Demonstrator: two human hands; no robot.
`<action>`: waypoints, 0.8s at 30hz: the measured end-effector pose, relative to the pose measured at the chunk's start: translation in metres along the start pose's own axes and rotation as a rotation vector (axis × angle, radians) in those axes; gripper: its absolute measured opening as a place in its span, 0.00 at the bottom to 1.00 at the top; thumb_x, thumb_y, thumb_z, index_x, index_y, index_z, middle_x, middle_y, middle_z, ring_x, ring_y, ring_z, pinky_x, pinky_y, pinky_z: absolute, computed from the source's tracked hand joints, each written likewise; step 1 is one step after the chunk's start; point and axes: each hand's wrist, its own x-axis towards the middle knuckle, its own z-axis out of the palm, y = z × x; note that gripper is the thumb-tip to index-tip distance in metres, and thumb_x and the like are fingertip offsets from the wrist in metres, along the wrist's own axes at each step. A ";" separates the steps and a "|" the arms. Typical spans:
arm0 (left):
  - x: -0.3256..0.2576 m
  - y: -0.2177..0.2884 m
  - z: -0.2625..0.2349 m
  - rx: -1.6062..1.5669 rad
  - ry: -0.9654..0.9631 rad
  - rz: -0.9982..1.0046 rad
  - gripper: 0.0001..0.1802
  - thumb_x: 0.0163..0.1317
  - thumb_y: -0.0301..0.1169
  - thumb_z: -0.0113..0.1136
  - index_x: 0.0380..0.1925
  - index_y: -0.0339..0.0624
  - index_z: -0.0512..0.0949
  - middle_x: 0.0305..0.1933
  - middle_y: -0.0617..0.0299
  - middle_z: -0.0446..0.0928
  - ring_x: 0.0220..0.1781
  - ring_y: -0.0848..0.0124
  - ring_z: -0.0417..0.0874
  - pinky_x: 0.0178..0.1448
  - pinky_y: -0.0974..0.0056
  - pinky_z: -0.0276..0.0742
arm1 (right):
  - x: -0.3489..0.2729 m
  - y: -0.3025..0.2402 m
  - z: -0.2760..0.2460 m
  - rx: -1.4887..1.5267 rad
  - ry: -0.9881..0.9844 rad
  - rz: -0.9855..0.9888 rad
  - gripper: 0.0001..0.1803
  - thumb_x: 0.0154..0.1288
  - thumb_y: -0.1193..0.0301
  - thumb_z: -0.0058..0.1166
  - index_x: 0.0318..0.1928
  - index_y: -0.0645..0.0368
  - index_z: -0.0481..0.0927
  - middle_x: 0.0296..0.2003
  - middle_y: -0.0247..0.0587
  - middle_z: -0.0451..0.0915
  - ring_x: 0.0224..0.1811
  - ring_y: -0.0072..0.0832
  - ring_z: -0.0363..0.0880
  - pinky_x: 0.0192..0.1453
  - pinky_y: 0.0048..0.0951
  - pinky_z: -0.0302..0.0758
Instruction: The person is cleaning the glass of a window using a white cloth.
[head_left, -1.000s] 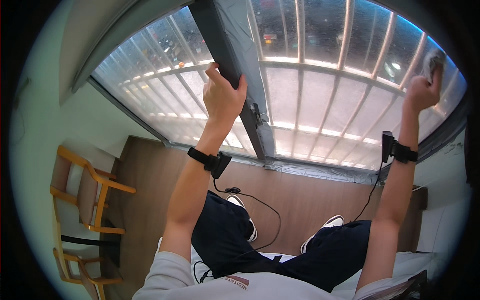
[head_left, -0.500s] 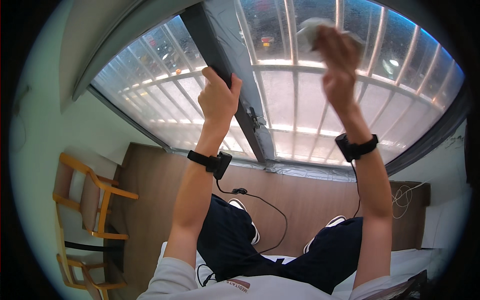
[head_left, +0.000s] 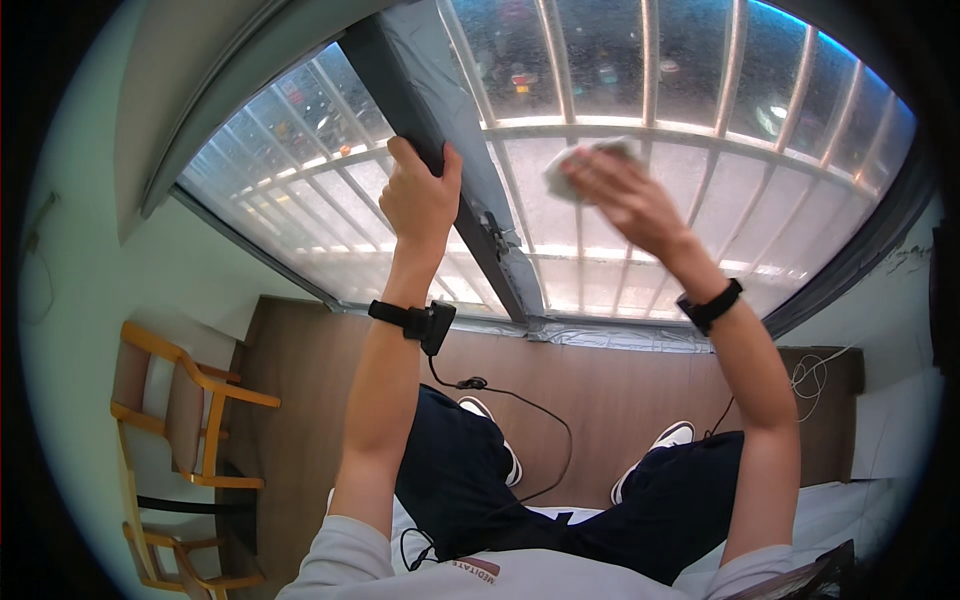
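My left hand (head_left: 420, 195) is wrapped round the dark grey upright window frame (head_left: 392, 88), thumb on its right side. Over the right-hand window pane (head_left: 690, 205), my right hand (head_left: 625, 195) presses a crumpled whitish cloth (head_left: 565, 178), slightly blurred by motion. Its fingers lie bent over the cloth and partly hide it. Light metal bars (head_left: 648, 60) cross behind the glass. A small latch (head_left: 495, 232) sits on the frame, below and right of my left hand. Black straps with a small device are on both wrists.
Two wooden chairs (head_left: 210, 400) stand at the left by the wall. A black cable (head_left: 540, 410) hangs from my left wrist across my lap. White cord (head_left: 808, 378) lies coiled at the right wall. Silvery sheeting (head_left: 620, 336) runs along the window's bottom edge above the brown floor (head_left: 330, 375).
My right hand has swept the cloth down and to the left across the pane, from the upper bars to below the crossbar. My left hand keeps its grip on the frame.
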 end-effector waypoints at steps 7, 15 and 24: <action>0.006 0.000 -0.002 0.031 0.004 0.049 0.27 0.69 0.47 0.61 0.46 0.31 0.67 0.25 0.45 0.83 0.24 0.44 0.86 0.28 0.47 0.82 | -0.044 0.131 -0.154 -0.353 0.303 0.307 0.41 0.60 0.97 0.41 0.69 0.50 0.78 0.74 0.32 0.72 0.80 0.32 0.62 0.85 0.36 0.62; -0.008 -0.019 -0.010 -0.147 -0.170 0.064 0.22 0.65 0.40 0.67 0.46 0.37 0.69 0.30 0.50 0.80 0.31 0.49 0.85 0.36 0.49 0.80 | -0.155 0.189 -0.188 -0.673 0.583 0.670 0.37 0.57 0.92 0.41 0.68 0.60 0.79 0.69 0.44 0.78 0.70 0.41 0.77 0.71 0.36 0.78; -0.037 -0.054 -0.010 -0.244 -0.298 0.180 0.23 0.63 0.37 0.72 0.47 0.38 0.69 0.35 0.54 0.77 0.30 0.56 0.82 0.37 0.54 0.78 | -0.199 0.223 -0.193 -0.288 1.133 1.594 0.28 0.57 0.85 0.46 0.58 0.62 0.87 0.52 0.58 0.87 0.47 0.40 0.90 0.57 0.31 0.85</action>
